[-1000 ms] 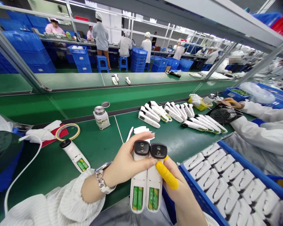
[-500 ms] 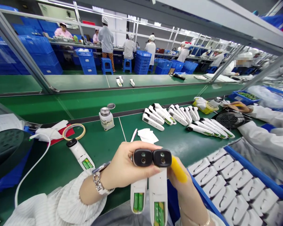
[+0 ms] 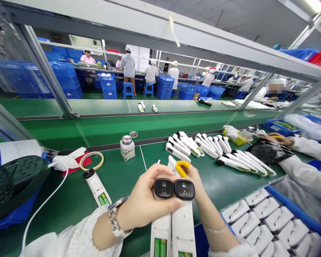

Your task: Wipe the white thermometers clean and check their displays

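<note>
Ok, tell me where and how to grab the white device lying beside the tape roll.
Pinch the white device at mid-body, probably best from above, across its long sides: that stretch is slim and bare, between the black head and the exposed green batteries, which face up. The left sleeve hides its near end.

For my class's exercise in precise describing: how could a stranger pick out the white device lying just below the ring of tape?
On the near green bench, find the ring of tape toward the left. Just below it in the view lies the white device, its black end nearest the tape, green batteries showing. Unlike the held pair and the groups at right, it lies singly.
</note>
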